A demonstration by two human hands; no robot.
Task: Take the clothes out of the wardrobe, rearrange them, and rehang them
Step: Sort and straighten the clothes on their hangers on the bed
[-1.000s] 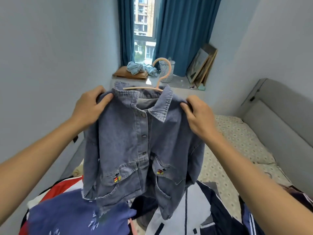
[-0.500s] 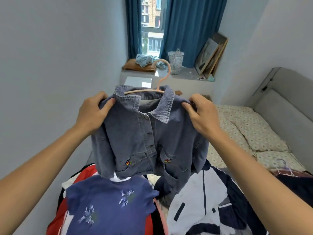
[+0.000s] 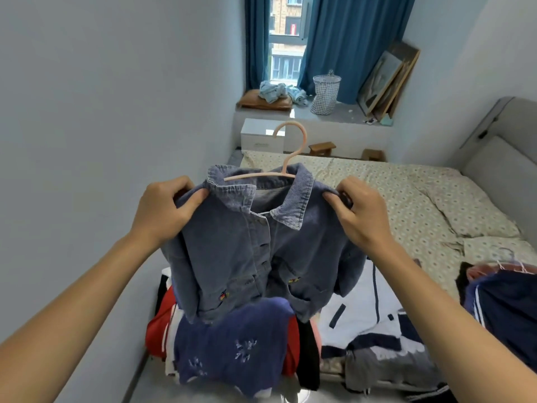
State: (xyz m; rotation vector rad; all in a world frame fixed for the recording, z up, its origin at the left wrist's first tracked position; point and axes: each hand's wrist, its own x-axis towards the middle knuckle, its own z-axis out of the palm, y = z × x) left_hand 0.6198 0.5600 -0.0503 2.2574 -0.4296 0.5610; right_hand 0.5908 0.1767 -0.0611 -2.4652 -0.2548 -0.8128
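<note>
A small denim jacket (image 3: pixel 261 251) hangs on a pink hanger (image 3: pixel 290 158), held up over the foot of the bed. My left hand (image 3: pixel 165 207) grips its left shoulder and my right hand (image 3: pixel 360 210) grips its right shoulder. The hanger's hook sticks up above the collar. Below the jacket lies a pile of clothes: a dark blue embroidered top (image 3: pixel 232 344), a red garment (image 3: pixel 158 327) and a white and navy jacket (image 3: pixel 366 315).
The patterned bed (image 3: pixel 406 199) stretches ahead, its grey headboard (image 3: pixel 499 158) on the right. More clothes on hangers (image 3: pixel 505 289) lie at the right edge. A wall runs close on the left. A windowsill holds a basket (image 3: pixel 325 94) and picture frames (image 3: pixel 386 82).
The denim jacket has come lower, towards the clothes pile, with both hands still gripping its shoulders. The view has tilted down, showing more of the bed and pile.
</note>
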